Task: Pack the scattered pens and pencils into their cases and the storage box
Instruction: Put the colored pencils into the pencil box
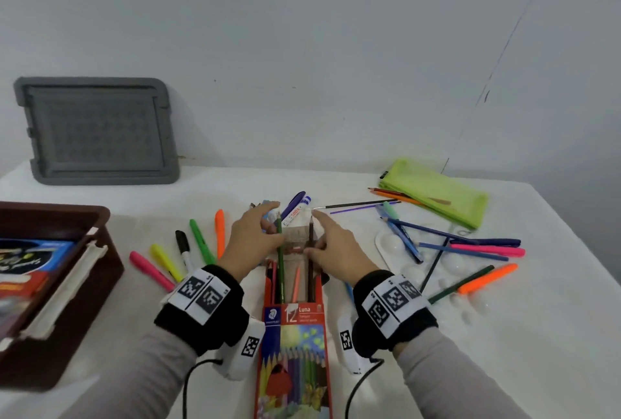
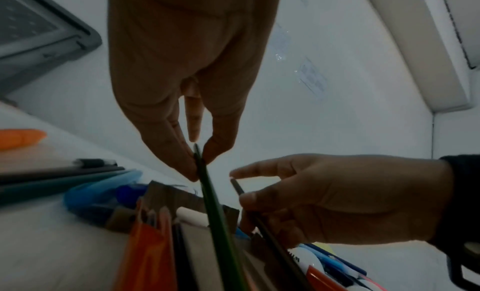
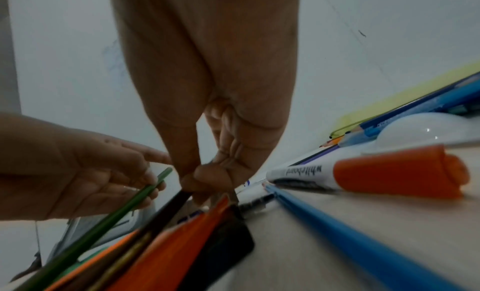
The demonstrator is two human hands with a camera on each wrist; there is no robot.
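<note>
An orange cardboard pencil case (image 1: 293, 344) lies open on the white table (image 1: 504, 334) in front of me, with several coloured pencils inside. My left hand (image 1: 258, 240) pinches a green pencil (image 1: 280, 260) whose lower half is in the case's mouth; the pinch shows in the left wrist view (image 2: 200, 166). My right hand (image 1: 331, 244) pinches a dark brown pencil (image 1: 311, 257), also partly in the case, seen from the right wrist (image 3: 171, 205). A brown storage box (image 1: 67, 284) with packs inside stands at the left. A lime green pouch (image 1: 437, 193) lies at the back right.
Highlighters and a black marker (image 1: 183, 247) fan out left of my hands. Loose pens and pencils (image 1: 470, 247) and a white paint palette (image 1: 396, 250) cover the right side. A whiteboard marker (image 3: 363, 178) lies near my right hand. A grey lid (image 1: 97, 129) leans on the wall.
</note>
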